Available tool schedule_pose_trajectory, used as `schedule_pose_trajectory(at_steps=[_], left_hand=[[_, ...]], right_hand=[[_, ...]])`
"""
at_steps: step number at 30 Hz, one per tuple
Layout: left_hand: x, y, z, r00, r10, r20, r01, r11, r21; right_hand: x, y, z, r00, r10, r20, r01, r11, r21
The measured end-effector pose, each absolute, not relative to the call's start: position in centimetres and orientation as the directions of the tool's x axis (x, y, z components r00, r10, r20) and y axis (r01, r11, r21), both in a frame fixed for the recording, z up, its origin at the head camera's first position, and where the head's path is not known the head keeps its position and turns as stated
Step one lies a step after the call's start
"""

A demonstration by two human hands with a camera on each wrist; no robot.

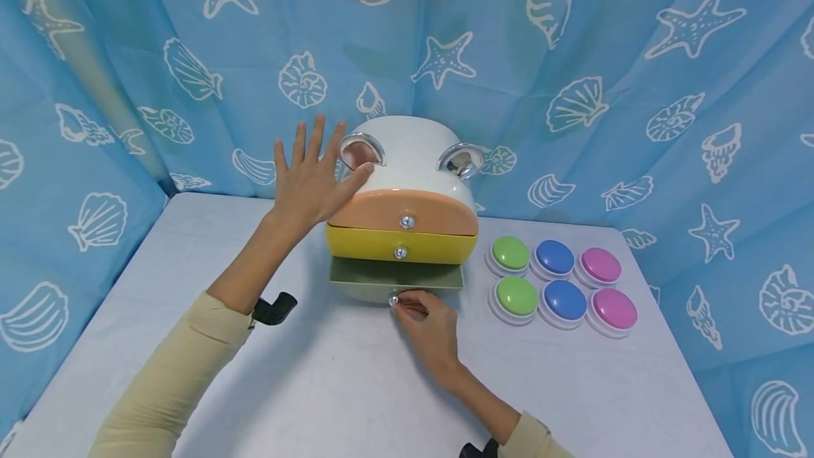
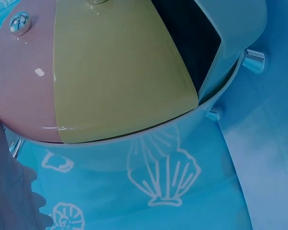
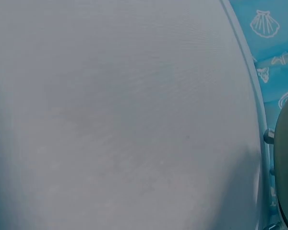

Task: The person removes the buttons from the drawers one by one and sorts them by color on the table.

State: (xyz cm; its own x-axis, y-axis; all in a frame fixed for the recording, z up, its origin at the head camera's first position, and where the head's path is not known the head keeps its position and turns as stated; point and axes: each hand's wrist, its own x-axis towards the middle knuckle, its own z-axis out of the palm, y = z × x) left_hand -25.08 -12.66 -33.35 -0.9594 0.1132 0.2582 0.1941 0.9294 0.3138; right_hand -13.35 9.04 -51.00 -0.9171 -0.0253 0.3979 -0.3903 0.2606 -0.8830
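A small frog-shaped drawer cabinet (image 1: 413, 140) with a white rounded top stands at the middle of the table. Its orange drawer (image 1: 375, 212) and yellow drawer (image 1: 359, 242) are closed. The bottom green drawer (image 1: 359, 291) is pulled partway out; a dark gap behind its front shows in the left wrist view. My right hand (image 1: 434, 334) pinches that drawer's silver knob (image 1: 393, 300) between thumb and fingers. With fingers spread straight, my left hand (image 1: 308, 186) rests against the cabinet's upper left side, thumb near one chrome-rimmed eye (image 1: 361, 151).
Right of the cabinet, round push buttons stand in two rows: green (image 1: 516, 295), blue (image 1: 564, 300) and pink (image 1: 614, 308), each on a white base. A blue shell-print curtain (image 1: 496, 90) hangs behind the white-covered table (image 1: 343, 387).
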Motion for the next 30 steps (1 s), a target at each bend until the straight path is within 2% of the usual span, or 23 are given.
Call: schedule_pose_trajectory(at_steps=[9, 20, 30], left_hand=[[-25.0, -12.9, -33.3, -0.96, 0.113, 0.256, 0.195, 0.927, 0.321], [-25.2, -12.8, -33.2, -0.961, 0.116, 0.25, 0.196, 0.927, 0.321], [-25.2, -12.8, -33.3, -0.96, 0.118, 0.255, 0.197, 0.93, 0.312]], right_hand=[[-14.9, 8.8, -50.6, -0.945, -0.01, 0.328, -0.316, 0.292, -0.902], [-17.8, 8.7, -50.2, -0.943, -0.02, 0.332, -0.321, 0.317, -0.892], [-18.0, 8.7, -50.1, -0.955, -0.035, 0.293, -0.288, 0.325, -0.901]])
